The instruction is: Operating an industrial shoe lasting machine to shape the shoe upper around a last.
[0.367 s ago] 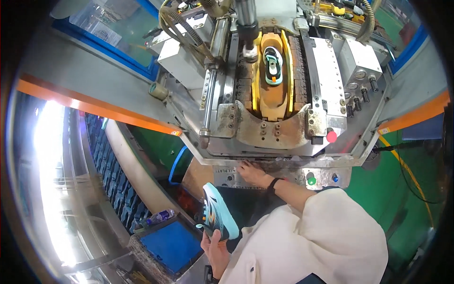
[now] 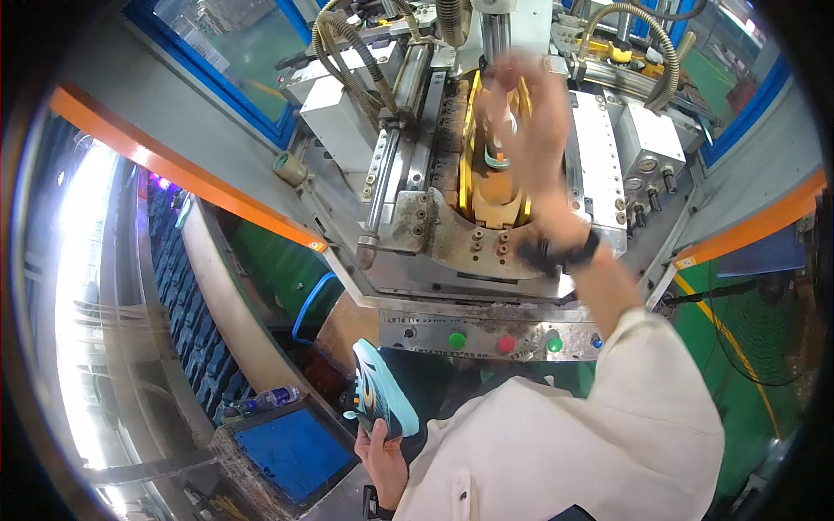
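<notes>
My left hand (image 2: pixel 385 464) is closed on a light-blue sneaker (image 2: pixel 388 398) with dark and orange markings. It grips the heel end, toe pointing up and away, left of my body. My right hand (image 2: pixel 539 130) is smeared by motion and reaches over the machine bed. Under it sits a second sneaker (image 2: pixel 497 161), mostly hidden, with a pale-blue edge and an orange tab showing. That shoe rests on a brown cradle (image 2: pixel 495 187) between yellow side pads (image 2: pixel 466 161). Whether my right fingers touch it, I cannot tell.
A metal cylinder (image 2: pixel 495 35) stands behind the bed. A panel with coloured buttons (image 2: pixel 506 344) runs along the machine's front. At left are a blue pad (image 2: pixel 298 451), a plastic bottle (image 2: pixel 276 398) and a curved conveyor rim (image 2: pixel 230 304). Gauges (image 2: pixel 647 163) sit at right.
My right hand has left the front button panel and swung up over the shoe in the machine. The vertical cylinder looks higher. My left hand still holds its sneaker.
</notes>
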A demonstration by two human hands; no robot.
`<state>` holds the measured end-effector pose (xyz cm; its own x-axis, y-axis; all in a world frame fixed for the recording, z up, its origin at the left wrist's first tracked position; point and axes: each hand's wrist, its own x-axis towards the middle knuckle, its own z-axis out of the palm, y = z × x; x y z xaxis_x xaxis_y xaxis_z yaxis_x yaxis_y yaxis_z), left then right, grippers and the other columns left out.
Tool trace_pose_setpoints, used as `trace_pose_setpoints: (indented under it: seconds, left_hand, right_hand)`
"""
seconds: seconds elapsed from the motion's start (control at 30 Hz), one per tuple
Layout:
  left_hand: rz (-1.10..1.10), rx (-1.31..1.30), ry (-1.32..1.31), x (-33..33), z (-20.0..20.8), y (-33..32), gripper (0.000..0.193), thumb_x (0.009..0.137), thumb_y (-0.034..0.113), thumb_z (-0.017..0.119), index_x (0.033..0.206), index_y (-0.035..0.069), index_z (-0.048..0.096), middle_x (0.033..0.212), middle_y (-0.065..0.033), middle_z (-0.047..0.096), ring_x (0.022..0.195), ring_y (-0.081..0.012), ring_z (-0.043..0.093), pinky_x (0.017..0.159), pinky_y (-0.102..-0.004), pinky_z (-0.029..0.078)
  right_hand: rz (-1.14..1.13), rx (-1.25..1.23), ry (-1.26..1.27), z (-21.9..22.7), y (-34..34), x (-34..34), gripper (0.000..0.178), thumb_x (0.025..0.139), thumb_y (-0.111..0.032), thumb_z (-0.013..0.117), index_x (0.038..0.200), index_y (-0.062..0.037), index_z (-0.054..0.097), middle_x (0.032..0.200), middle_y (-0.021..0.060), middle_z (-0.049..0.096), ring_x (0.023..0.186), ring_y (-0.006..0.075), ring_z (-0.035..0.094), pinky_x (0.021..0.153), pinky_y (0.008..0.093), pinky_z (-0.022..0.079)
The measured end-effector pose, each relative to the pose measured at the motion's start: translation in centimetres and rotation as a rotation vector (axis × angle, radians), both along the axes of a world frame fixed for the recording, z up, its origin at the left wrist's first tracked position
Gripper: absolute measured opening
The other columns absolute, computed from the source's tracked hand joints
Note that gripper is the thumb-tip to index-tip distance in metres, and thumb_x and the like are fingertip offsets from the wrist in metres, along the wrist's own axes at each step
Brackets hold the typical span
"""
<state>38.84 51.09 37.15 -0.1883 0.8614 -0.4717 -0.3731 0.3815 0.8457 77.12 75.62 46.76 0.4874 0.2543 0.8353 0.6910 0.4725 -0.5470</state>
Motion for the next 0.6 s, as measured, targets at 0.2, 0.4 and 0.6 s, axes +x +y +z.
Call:
trace_pose_setpoints:
  seconds: [0.2, 0.4, 0.6]
  left_hand:
    - [-0.081, 0.021, -0.027, 1.2, -0.6, 0.0, 0.037, 0.092, 0.008, 0.061, 0.126, -0.002, 0.052, 0.116, -0.0103, 0.063, 0.1, -0.0178, 0.064, 0.085, -0.0333, 0.054]
    - [-0.049, 0.003, -0.075, 2.5, -1.9, -0.4, 0.035, 0.092, 0.01, 0.062, 0.125, -0.002, 0.053, 0.114, -0.01, 0.065, 0.097, -0.0169, 0.066, 0.082, -0.0311, 0.054]
    - [0.06, 0.028, -0.052, 1.8, -2.0, -3.3, 0.035, 0.092, 0.011, 0.062, 0.124, -0.001, 0.054, 0.113, -0.0093, 0.065, 0.095, -0.0165, 0.065, 0.08, -0.0298, 0.054]
  right_hand:
    - [0.029, -0.074, 0.038, 10.1, 11.4, 9.2, 0.05, 0.073, -0.017, 0.074, 0.118, 0.0018, 0.06, 0.097, 0.0148, 0.068, 0.092, 0.025, 0.066, 0.081, 0.0348, 0.052]
    - [0.241, 0.038, 0.046, 9.7, 12.5, 10.7, 0.046, 0.072, -0.016, 0.074, 0.113, 0.0022, 0.064, 0.097, 0.0131, 0.07, 0.091, 0.0225, 0.067, 0.079, 0.0362, 0.052]
    - [0.217, 0.011, 0.061, 9.3, 13.3, 8.7, 0.042, 0.072, -0.016, 0.076, 0.107, 0.0029, 0.064, 0.087, 0.0121, 0.069, 0.081, 0.0212, 0.066, 0.072, 0.0344, 0.053]
